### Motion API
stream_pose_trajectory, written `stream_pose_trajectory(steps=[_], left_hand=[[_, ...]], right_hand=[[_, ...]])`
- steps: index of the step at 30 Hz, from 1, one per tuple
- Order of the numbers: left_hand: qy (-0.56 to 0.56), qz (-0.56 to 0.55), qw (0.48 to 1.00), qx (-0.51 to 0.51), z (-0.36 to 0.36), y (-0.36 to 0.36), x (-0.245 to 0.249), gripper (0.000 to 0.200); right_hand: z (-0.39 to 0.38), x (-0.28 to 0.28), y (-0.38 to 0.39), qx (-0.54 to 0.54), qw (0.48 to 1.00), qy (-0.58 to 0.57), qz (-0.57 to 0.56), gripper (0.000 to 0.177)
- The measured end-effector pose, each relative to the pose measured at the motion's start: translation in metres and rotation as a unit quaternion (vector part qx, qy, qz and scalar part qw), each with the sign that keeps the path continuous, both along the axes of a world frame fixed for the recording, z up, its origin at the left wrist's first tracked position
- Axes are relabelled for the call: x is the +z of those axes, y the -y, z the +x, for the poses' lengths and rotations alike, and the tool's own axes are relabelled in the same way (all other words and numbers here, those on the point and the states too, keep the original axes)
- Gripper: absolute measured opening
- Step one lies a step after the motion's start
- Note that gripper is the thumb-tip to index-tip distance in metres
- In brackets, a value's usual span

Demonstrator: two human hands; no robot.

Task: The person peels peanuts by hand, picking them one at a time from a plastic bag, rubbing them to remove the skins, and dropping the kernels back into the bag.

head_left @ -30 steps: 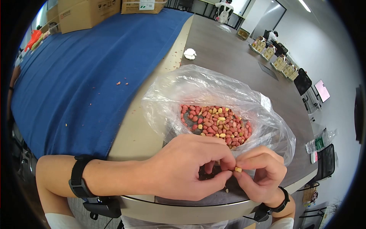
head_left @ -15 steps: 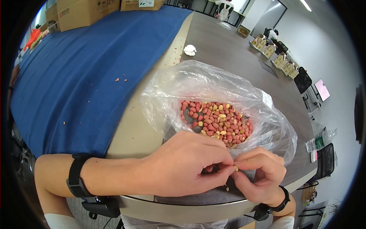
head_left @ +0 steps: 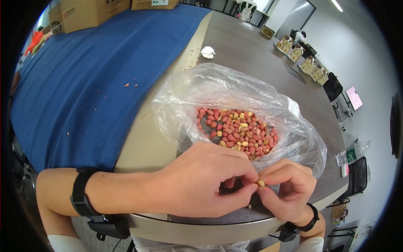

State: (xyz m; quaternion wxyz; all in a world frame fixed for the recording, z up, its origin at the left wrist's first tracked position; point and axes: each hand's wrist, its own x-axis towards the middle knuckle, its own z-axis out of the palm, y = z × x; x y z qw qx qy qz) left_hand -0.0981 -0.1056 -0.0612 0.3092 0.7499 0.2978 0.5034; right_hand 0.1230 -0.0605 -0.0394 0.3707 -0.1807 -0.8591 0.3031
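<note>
In the head view a small pale-yellow peanut (head_left: 260, 183) sits at the meeting fingertips of both hands. My left hand (head_left: 210, 180) reaches across from the left, its thumb and index finger pinched at one side of the peanut. From the right, my right hand (head_left: 289, 185) grips the peanut between thumb and index finger, the other fingers curled. Just beyond the hands lies an open clear plastic bag (head_left: 235, 82), with many red-skinned peanuts (head_left: 228, 131) and some pale peeled ones inside. My left hand covers part of the bag's near edge.
Blue cloth (head_left: 84, 92) covers the table's left part, with small skin scraps on it. A crumpled white tissue (head_left: 208, 52) lies beyond the bag. Cardboard boxes (head_left: 94, 14) stand at the far left. A plastic bottle (head_left: 354, 152) and a black chair (head_left: 357, 178) are at the right.
Both hands stay at nearly the same place. Slightly more of the pale peanut shows between the fingertips, and the whole view has shifted a little.
</note>
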Motion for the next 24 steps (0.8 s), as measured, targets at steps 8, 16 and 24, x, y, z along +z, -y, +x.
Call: stream_pose_trajectory(steps=[8,16,24], left_hand=[[-0.003,-0.082,0.997,-0.009,-0.0020,0.0003,0.0040,0.008],[-0.001,-0.108,0.994,-0.031,-0.0047,-0.0003,0.0053,0.007],[-0.003,-0.054,0.998,-0.030,-0.0050,-0.0024,0.0014,0.007]], right_hand=[[-0.0002,0.0004,-0.0004,-0.004,0.999,0.016,0.039,0.020],[-0.0005,-0.0002,-0.0001,0.004,1.000,0.011,0.026,0.019],[0.0010,0.0003,-0.0002,0.015,1.000,0.002,-0.012,0.019]])
